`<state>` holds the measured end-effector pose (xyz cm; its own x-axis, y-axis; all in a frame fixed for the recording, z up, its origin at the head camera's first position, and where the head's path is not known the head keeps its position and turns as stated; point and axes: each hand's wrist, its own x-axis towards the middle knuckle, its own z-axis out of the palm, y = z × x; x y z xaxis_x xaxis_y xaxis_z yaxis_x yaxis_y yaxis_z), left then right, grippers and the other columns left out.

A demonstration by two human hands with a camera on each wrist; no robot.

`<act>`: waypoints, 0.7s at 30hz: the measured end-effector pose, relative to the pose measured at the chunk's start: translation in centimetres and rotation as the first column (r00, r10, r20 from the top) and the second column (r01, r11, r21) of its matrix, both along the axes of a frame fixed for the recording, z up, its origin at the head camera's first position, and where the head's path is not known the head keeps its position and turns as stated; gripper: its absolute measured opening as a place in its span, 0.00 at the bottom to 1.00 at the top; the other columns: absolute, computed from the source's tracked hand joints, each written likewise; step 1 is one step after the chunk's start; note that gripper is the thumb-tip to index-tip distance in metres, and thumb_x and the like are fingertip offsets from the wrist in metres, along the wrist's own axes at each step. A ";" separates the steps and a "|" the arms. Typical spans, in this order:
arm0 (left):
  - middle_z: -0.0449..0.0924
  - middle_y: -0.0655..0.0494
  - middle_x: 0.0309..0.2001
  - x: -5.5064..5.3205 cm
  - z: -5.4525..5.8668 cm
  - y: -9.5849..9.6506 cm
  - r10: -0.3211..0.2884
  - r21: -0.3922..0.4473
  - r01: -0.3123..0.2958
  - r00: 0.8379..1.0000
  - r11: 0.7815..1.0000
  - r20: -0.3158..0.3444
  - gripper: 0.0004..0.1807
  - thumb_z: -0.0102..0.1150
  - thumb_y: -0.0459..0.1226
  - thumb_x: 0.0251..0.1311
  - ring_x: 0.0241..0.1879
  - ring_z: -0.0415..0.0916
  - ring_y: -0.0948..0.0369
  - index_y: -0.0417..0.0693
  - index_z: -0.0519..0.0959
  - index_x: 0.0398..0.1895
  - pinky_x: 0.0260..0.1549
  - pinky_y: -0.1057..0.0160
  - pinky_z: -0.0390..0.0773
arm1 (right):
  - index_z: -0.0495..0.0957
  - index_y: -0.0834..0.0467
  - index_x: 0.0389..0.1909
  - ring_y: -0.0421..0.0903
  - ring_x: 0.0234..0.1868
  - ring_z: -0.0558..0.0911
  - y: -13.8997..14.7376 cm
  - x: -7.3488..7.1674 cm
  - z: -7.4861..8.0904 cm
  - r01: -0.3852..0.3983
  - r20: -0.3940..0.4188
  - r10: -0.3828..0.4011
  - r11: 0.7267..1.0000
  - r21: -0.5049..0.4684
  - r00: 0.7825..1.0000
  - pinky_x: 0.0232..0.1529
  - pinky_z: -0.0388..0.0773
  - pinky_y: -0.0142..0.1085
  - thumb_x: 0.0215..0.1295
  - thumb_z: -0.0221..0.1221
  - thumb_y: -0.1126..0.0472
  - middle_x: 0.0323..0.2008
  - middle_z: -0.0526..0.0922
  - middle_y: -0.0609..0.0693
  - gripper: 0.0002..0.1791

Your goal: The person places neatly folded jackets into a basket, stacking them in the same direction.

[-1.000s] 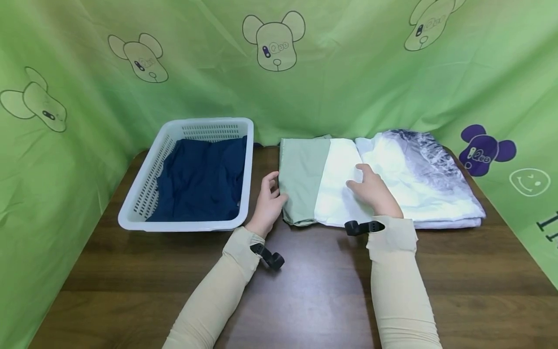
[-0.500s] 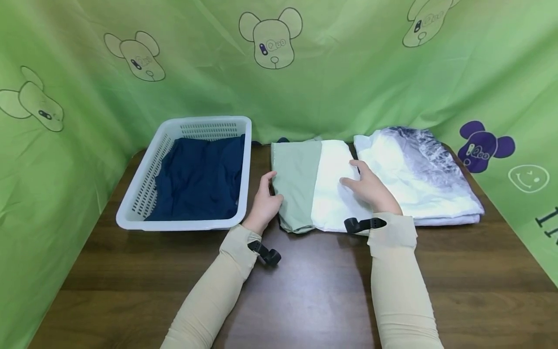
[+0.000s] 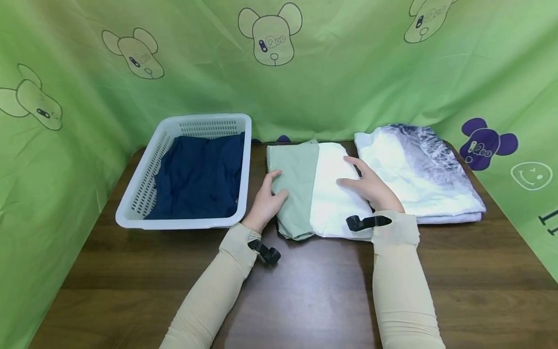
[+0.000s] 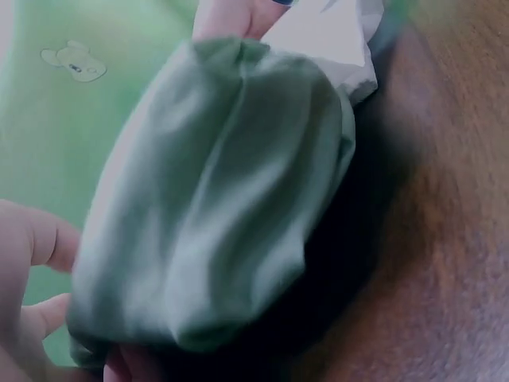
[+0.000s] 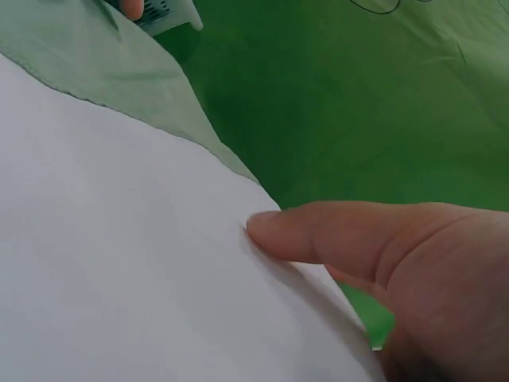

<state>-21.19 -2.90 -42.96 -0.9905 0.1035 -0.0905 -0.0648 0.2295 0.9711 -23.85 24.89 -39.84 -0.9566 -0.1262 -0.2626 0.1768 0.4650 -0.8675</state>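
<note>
Dark wooden bench carries all items. White basket taken as reference. Folded white cloth with grey print: well right of basket. Folded green-and-white cloth: nearer, just right of basket. Navy cloth: inside basket. Left grip pinches the green edge, basket side; right grip pinches the white edge, away from basket.

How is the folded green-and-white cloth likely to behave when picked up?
The folded green-and-white cloth would probably sag: its green end shows soft creases in the left wrist view. Lying broad and flat, it seems unlikely to roll. Its folds might open, as no tie is visible.
</note>
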 end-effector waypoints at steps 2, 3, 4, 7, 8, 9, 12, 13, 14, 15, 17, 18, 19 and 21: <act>0.57 0.49 0.78 0.0 -0.1 0.0 -0.016 0.007 0.016 1.000 1.000 0.001 0.34 0.55 0.36 0.66 0.74 0.57 0.53 0.59 0.63 0.76 0.70 0.52 0.60 | 0.44 0.46 0.83 0.56 0.80 0.36 0.1 0.0 -0.1 -0.040 0.000 0.040 0.999 -0.019 0.999 0.76 0.39 0.57 0.69 0.64 0.57 0.82 0.37 0.52 0.49; 0.56 0.49 0.78 0.0 -0.1 0.0 -0.026 0.007 0.026 1.000 1.000 0.004 0.35 0.56 0.36 0.66 0.74 0.57 0.53 0.59 0.62 0.76 0.70 0.52 0.59 | 0.43 0.45 0.83 0.55 0.80 0.35 0.1 0.0 -0.1 -0.062 0.002 0.062 0.998 -0.025 0.998 0.76 0.38 0.56 0.69 0.64 0.57 0.82 0.37 0.50 0.50; 0.56 0.49 0.78 0.0 -0.2 0.0 -0.035 0.011 0.035 0.999 0.999 0.005 0.35 0.56 0.37 0.65 0.74 0.56 0.53 0.60 0.62 0.77 0.71 0.51 0.58 | 0.43 0.45 0.83 0.54 0.80 0.35 0.2 0.1 -0.2 -0.084 0.002 0.084 0.996 -0.031 0.996 0.76 0.38 0.56 0.69 0.64 0.57 0.82 0.37 0.50 0.50; 0.55 0.48 0.78 -0.1 -0.2 0.0 -0.059 0.017 0.059 0.998 0.998 0.014 0.37 0.58 0.38 0.65 0.74 0.55 0.53 0.61 0.61 0.77 0.71 0.51 0.57 | 0.44 0.45 0.83 0.53 0.80 0.34 0.3 0.2 -0.1 -0.139 -0.001 0.139 0.989 -0.041 0.990 0.76 0.36 0.56 0.69 0.64 0.58 0.82 0.37 0.49 0.50; 0.55 0.48 0.78 -0.1 -0.2 0.0 -0.064 0.020 0.064 0.998 0.998 0.009 0.37 0.58 0.38 0.65 0.75 0.55 0.53 0.61 0.60 0.78 0.71 0.51 0.57 | 0.44 0.46 0.83 0.53 0.80 0.34 0.3 0.2 -0.1 -0.156 -0.004 0.156 0.987 -0.041 0.988 0.76 0.36 0.56 0.69 0.64 0.58 0.82 0.37 0.49 0.50; 0.55 0.48 0.78 -0.1 -0.2 0.0 -0.066 0.021 0.066 0.998 0.998 0.006 0.38 0.58 0.37 0.65 0.75 0.54 0.53 0.61 0.60 0.78 0.71 0.50 0.57 | 0.45 0.46 0.83 0.53 0.80 0.34 0.3 0.2 0.0 -0.167 -0.007 0.167 0.985 -0.041 0.986 0.76 0.36 0.57 0.69 0.65 0.58 0.82 0.38 0.49 0.49; 0.54 0.48 0.78 -0.1 -0.4 0.0 -0.063 0.039 0.064 0.998 0.997 -0.016 0.39 0.59 0.35 0.64 0.76 0.53 0.53 0.58 0.59 0.78 0.72 0.50 0.56 | 0.46 0.46 0.83 0.53 0.80 0.36 0.1 0.3 0.0 -0.187 -0.013 0.187 0.979 -0.079 0.982 0.76 0.37 0.56 0.69 0.64 0.60 0.82 0.38 0.50 0.49; 0.54 0.47 0.79 -0.1 -0.5 -0.1 -0.062 0.050 0.063 0.998 0.997 -0.023 0.40 0.59 0.34 0.63 0.76 0.52 0.53 0.57 0.59 0.79 0.72 0.50 0.56 | 0.47 0.46 0.82 0.53 0.80 0.37 0.0 0.3 0.0 -0.190 -0.005 0.190 0.977 -0.101 0.982 0.76 0.39 0.55 0.69 0.64 0.61 0.82 0.39 0.49 0.48; 0.53 0.47 0.79 -0.2 -0.6 -0.1 -0.061 0.066 0.063 0.998 0.996 -0.026 0.40 0.59 0.33 0.63 0.76 0.52 0.53 0.57 0.59 0.79 0.72 0.50 0.56 | 0.47 0.46 0.82 0.52 0.80 0.38 -0.1 0.3 -0.1 -0.196 0.002 0.197 0.972 -0.128 0.980 0.76 0.41 0.53 0.68 0.65 0.61 0.82 0.38 0.50 0.49; 0.52 0.47 0.79 -0.2 -0.8 -0.1 -0.062 0.083 0.063 0.998 0.995 -0.025 0.41 0.60 0.32 0.62 0.76 0.51 0.53 0.57 0.58 0.79 0.72 0.50 0.56 | 0.47 0.45 0.82 0.52 0.79 0.41 -0.1 0.3 -0.1 -0.197 0.014 0.202 0.968 -0.156 0.979 0.75 0.45 0.51 0.68 0.65 0.62 0.82 0.39 0.49 0.49; 0.50 0.47 0.79 -0.3 -1.1 -0.2 -0.067 0.123 0.068 0.998 0.990 -0.016 0.43 0.60 0.31 0.61 0.75 0.51 0.53 0.58 0.57 0.80 0.71 0.49 0.56 | 0.47 0.43 0.82 0.51 0.78 0.45 -0.3 0.4 -0.3 -0.204 0.031 0.214 0.958 -0.199 0.976 0.73 0.52 0.45 0.67 0.65 0.64 0.81 0.38 0.49 0.50; 0.49 0.47 0.80 -0.3 -1.2 -0.2 -0.072 0.145 0.072 0.997 0.987 -0.009 0.44 0.60 0.30 0.61 0.75 0.52 0.53 0.58 0.56 0.80 0.71 0.49 0.57 | 0.47 0.43 0.82 0.51 0.78 0.46 -0.3 0.4 -0.4 -0.211 0.035 0.223 0.955 -0.209 0.974 0.72 0.55 0.43 0.67 0.66 0.64 0.81 0.38 0.48 0.50; 0.48 0.47 0.80 -0.4 -1.4 -0.3 -0.077 0.165 0.076 0.997 0.983 -0.002 0.45 0.61 0.29 0.60 0.75 0.52 0.52 0.59 0.55 0.80 0.71 0.49 0.58 | 0.47 0.43 0.82 0.50 0.77 0.46 -0.3 0.4 -0.5 -0.221 0.034 0.233 0.952 -0.213 0.972 0.71 0.56 0.42 0.66 0.66 0.65 0.81 0.38 0.48 0.51; 0.47 0.48 0.80 -0.4 -1.7 -0.3 -0.090 0.201 0.085 0.996 0.976 0.013 0.47 0.61 0.28 0.60 0.74 0.53 0.51 0.60 0.54 0.81 0.70 0.49 0.59 | 0.48 0.44 0.82 0.50 0.77 0.45 -0.2 0.3 -0.7 -0.239 0.023 0.250 0.947 -0.214 0.968 0.72 0.54 0.43 0.64 0.67 0.67 0.81 0.38 0.48 0.52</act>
